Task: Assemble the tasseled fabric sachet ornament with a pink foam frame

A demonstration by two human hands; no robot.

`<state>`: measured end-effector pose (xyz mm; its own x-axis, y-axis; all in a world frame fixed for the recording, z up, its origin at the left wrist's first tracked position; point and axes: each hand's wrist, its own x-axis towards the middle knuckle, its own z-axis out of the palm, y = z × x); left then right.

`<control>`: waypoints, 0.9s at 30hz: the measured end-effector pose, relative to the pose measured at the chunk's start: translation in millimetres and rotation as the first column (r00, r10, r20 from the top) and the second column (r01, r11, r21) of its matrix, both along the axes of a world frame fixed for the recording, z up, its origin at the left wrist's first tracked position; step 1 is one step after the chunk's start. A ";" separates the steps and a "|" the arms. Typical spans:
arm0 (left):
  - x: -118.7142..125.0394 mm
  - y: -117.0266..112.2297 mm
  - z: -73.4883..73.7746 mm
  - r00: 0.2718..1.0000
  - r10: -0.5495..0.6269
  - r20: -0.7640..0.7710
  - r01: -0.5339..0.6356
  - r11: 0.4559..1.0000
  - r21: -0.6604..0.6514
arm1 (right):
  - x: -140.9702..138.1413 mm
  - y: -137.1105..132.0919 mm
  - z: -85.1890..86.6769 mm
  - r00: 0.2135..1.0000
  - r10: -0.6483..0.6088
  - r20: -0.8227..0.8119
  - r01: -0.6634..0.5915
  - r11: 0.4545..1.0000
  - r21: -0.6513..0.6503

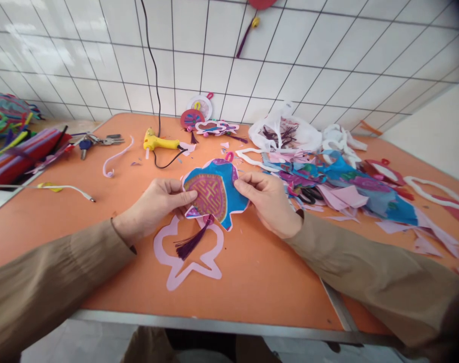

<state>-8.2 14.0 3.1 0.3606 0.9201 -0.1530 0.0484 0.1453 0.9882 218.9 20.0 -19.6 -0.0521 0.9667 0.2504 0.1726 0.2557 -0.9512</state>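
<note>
Between both hands I hold a fish-shaped fabric ornament (229,186), blue with a patterned pink-and-gold patch and a pale pink edge. My left hand (155,204) pinches its left side, thumb on the front. My right hand (265,199) pinches the right side the same way. A pink loop (229,157) sticks up from its top. From its lower edge hangs a dark purple tassel (191,243). Underneath, flat on the orange table (274,292), lies a pale pink fish-shaped foam outline (163,247), partly covered by the tassel.
A yellow glue gun (161,142) with its black cord lies behind my hands. Keys (86,143) and a white cable (72,188) are at left. Finished ornaments (216,127) and a white plastic bag (285,131) stand by the tiled wall. Fabric scraps (380,196) spread across the right.
</note>
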 end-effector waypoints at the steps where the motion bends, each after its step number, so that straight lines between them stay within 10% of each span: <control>1: -0.6 0.3 -0.4 1.000 0.003 0.011 -0.003 1.000 -0.010 | 0.0 0.2 -0.3 1.000 0.003 -0.004 -0.003 1.000 -0.004; 9: -3.2 2.8 -1.9 0.989 -0.044 0.138 0.050 0.998 -0.040 | -0.6 0.4 -0.5 0.991 0.023 -0.135 -0.036 0.995 -0.092; 16: -4.2 -3.9 3.1 0.894 -0.312 0.321 0.309 0.949 0.064 | -3.7 -3.1 7.7 0.838 0.181 -0.515 -0.382 0.868 -0.317; 20: -1.4 -10.3 5.1 0.985 -0.105 0.135 0.067 0.962 0.265 | -2.3 -5.2 7.4 0.788 0.218 -0.576 -0.476 0.809 -0.345; 23: -2.4 -12.6 11.1 0.995 0.098 0.028 -0.097 0.816 0.570 | -1.8 -7.1 4.5 0.774 0.258 -0.579 -0.542 0.742 -0.395; 27: -9.7 -14.8 21.6 0.992 -0.059 -0.113 0.127 0.567 0.814 | -4.7 -12.2 2.8 0.773 0.319 -0.548 -0.591 0.677 -0.439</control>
<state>-17.9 -0.8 24.7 0.4716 0.6258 0.6213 0.0824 -0.7328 0.6755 214.2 7.8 -16.8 -0.5535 0.8039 -0.2178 -0.2374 -0.4029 -0.8839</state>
